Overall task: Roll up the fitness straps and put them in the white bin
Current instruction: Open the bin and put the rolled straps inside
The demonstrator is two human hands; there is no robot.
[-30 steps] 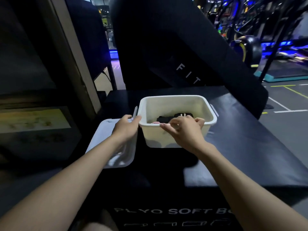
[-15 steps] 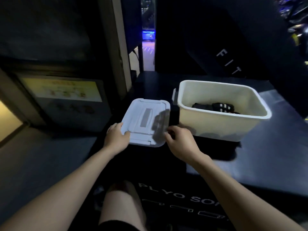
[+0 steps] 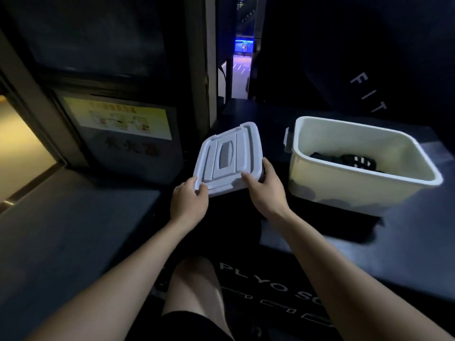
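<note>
In a dim gym, on the black plyo box (image 3: pixel 369 254), the white bin (image 3: pixel 354 188) holds dark rolled straps (image 3: pixel 349 160) hard to count in shadow, while left hand (image 3: pixel 188 203) and right hand (image 3: pixel 267 190), fingers clamped on the tilted lid (image 3: pixel 227 156), could misalign it when closing.

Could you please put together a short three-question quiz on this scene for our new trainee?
1. True or false: the lid sits closed on the bin.
2. Which hands grip the lid? A) left only B) right only C) both
3. Fill in: the dark straps lie ____ the bin.

Key:
1. False; the lid is tilted, beside the open bin.
2. C; the left hand holds its near left corner, the right hand its near right edge.
3. inside
</note>
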